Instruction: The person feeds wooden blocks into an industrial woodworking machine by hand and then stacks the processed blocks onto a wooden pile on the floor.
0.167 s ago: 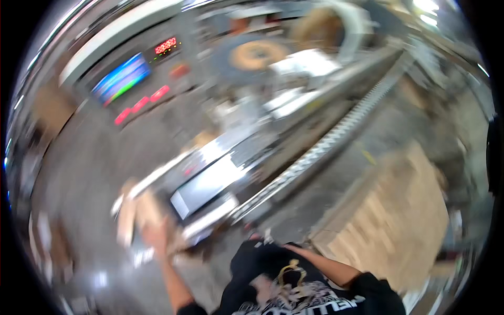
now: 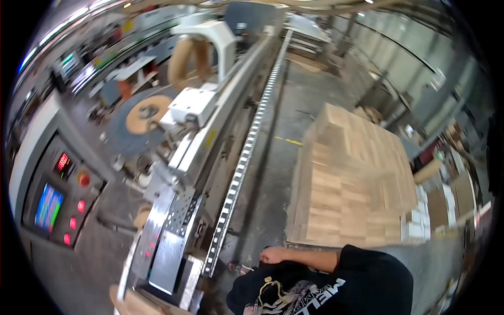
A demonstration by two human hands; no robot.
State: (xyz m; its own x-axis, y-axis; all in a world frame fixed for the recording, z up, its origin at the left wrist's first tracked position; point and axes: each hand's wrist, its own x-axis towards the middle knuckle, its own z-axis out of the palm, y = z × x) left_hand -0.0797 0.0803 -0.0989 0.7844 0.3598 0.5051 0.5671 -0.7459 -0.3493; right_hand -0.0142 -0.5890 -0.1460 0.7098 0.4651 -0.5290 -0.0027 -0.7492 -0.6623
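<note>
Fingers curled into a loose fist on the right hand [image 2: 274,255], nothing in it, pressed against the black shirt. Left hand's out of shot. The board [image 2: 137,304] sits at the machine's [image 2: 173,231] infeed; best to feed it square and steady.

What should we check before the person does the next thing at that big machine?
1. Right hand off the machine's toothed rail: ok.
2. Left hand in sight: not ok, it is out of view.
3. Right hand empty: cannot tell.
4. Stack of wooden boards standing tidy on the floor: ok.
5. Wooden piece at the machine's near end lying flat: cannot tell, mostly cut off.
</note>
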